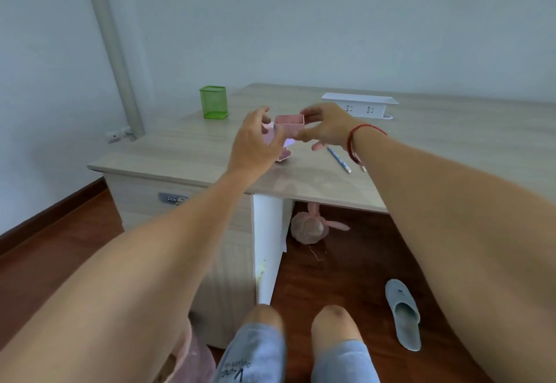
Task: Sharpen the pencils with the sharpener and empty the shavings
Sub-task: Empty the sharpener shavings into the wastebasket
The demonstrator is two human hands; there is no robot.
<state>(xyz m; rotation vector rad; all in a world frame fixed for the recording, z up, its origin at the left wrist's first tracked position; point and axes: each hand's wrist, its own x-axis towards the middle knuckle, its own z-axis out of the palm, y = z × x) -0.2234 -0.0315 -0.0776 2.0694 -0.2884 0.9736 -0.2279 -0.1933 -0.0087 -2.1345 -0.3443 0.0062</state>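
My left hand [258, 138] is curled round the pink plastic pencil sharpener [283, 157], which stands near the front edge of the light wood-grain desk [195, 148]. My right hand [328, 126] pinches the small open-topped pink plastic shavings drawer [290, 122] between thumb and fingers, holding it just above and beside the sharpener. A blue patterned wooden pencil [339, 160] lies on the desk near my right wrist. Farther back stand a green square mesh pen holder [213, 102] and a white power strip [359, 104]. A grey slipper [403, 313] lies on the floor.
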